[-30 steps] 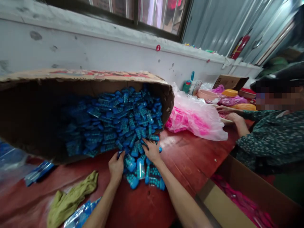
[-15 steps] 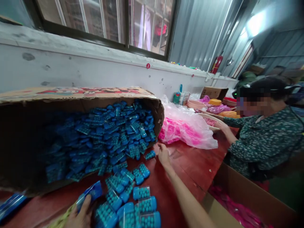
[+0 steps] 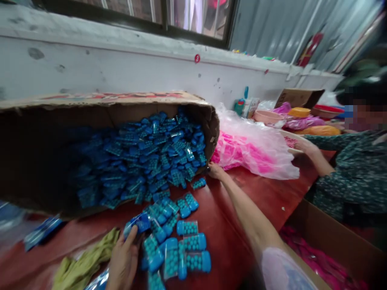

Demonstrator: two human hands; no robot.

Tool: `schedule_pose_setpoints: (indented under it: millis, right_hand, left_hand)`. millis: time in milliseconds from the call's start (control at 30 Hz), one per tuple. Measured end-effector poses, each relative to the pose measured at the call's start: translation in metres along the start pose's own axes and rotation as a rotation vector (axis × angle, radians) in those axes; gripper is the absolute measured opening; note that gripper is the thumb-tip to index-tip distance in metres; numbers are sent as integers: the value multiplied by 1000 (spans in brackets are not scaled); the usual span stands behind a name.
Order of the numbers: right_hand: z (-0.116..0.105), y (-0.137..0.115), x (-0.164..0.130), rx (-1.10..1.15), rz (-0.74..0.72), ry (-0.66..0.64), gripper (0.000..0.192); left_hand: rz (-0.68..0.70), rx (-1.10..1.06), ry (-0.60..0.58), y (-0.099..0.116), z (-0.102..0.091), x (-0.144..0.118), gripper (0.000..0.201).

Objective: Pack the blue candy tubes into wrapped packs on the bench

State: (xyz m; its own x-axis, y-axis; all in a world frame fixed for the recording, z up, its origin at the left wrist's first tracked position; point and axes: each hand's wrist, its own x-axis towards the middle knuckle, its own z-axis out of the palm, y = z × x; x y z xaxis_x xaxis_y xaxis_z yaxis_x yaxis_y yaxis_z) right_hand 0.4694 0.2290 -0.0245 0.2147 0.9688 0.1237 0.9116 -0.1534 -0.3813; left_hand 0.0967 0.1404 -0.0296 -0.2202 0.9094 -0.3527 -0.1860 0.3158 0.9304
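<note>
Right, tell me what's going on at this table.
A person's left hand holds a blue packet by a cluster of small blue-capped containers on the red table. The right hand is at the lower right edge of a cardboard box lying on its side, its open side showing many more containers; whether it grips the box is hard to tell. A yellow-green cloth lies near the left hand. To the right, a co-worker's hand is at a pale bowl.

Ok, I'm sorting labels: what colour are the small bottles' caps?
The caps are blue, clearest in head view.
</note>
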Motion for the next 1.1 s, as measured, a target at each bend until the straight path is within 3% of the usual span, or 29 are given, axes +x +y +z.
schedule_pose_setpoints:
  millis: [167, 333, 433, 533, 633, 733, 800, 933, 1100]
  right_hand:
    - [8, 4, -45, 14, -60, -24, 21]
    - [16, -9, -88, 120, -115, 39, 26]
    - [11, -31, -108, 257, -97, 150, 28]
    - [-1, -75, -142, 492, -64, 275, 29]
    - [-4, -138, -192, 672, -58, 150, 30]
    - [6, -199, -239, 803, -190, -58, 28]
    - [15, -226, -257, 839, -260, -167, 29]
    - [24, -247, -267, 774, -320, -243, 29]
    - [27, -250, -270, 631, -424, -196, 32]
  left_hand:
    - [-155, -235, -43, 13, -24, -18, 20]
    - [-401, -347, -55, 21, -45, -47, 8]
    - [-501, -423, -63, 24, -56, -62, 15]
    - [-536, -485, -71, 21, -71, -75, 17]
    - [-554, -492, -72, 11, -86, -85, 17]
    - [-529, -472, -90, 1, -101, -92, 15]
    - [-488, -462, -126, -3, -110, -96, 13]
    - [-395, -452, -215, -8, -123, -100, 18]
    - [-349, -433, -215, -8, -132, -103, 25]
